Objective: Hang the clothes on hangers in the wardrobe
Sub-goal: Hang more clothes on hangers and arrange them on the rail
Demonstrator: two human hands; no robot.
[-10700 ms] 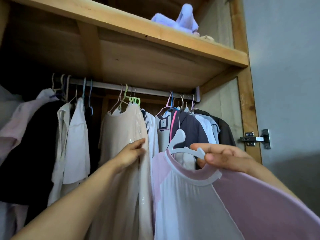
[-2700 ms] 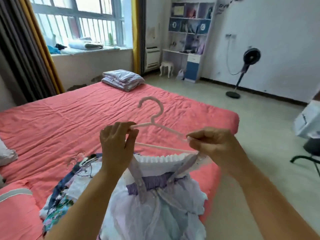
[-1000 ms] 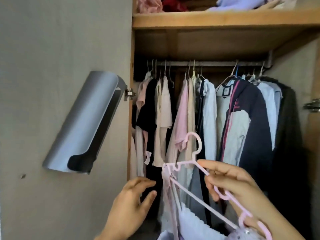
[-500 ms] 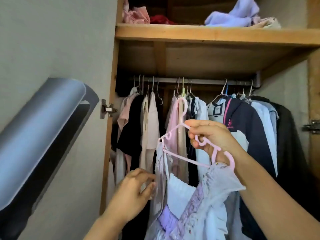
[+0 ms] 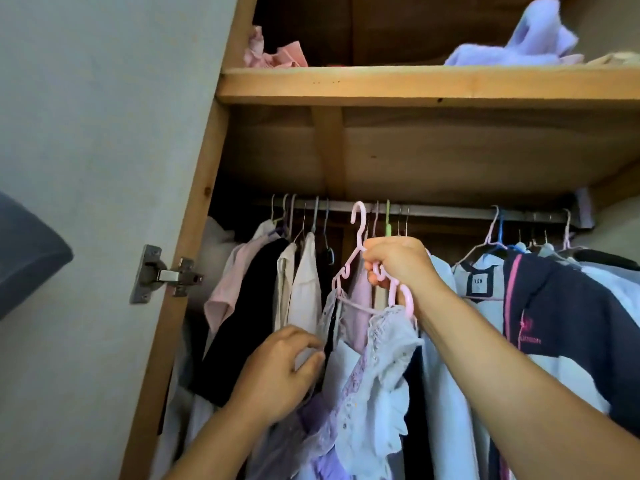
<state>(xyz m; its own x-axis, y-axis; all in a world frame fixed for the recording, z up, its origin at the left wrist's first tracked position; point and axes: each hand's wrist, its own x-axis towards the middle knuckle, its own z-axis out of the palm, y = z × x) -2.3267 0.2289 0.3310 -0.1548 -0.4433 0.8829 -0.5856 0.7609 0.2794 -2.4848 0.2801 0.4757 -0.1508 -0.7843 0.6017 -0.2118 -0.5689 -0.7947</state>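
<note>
right hand (image 5: 398,263) is curled round the neck and shoulder of a pink hanger (image 5: 360,237), holding it up near the middle of the view. its hook rises at 11 o'clock from the knuckles and reaches the height of the metal rail (image 5: 450,212); whether it sits over the rail i cannot tell. hanging from the hanger at 6 o'clock of that hand is a white and lilac frilled dress (image 5: 374,386), its thin straps looped over the hanger's notches. left hand (image 5: 277,372), at 7 o'clock from the right one, has its fingers bent against the left edge of the dress and the white shirt (image 5: 304,278) just beside it; which cloth it pinches i cannot tell. at 9 o'clock from the hanger hang a black top (image 5: 249,306) and a pale pink top (image 5: 225,282); at 3 o'clock, a light blue shirt (image 5: 481,282) and a navy jacket (image 5: 561,306) with a pink stripe. above, at 12 o'clock, the wooden shelf (image 5: 415,86) carries a lilac cloth (image 5: 519,46) and a pink cloth (image 5: 273,53). a metal hinge (image 5: 162,273) sits at 9 o'clock on the wardrobe frame.
</note>
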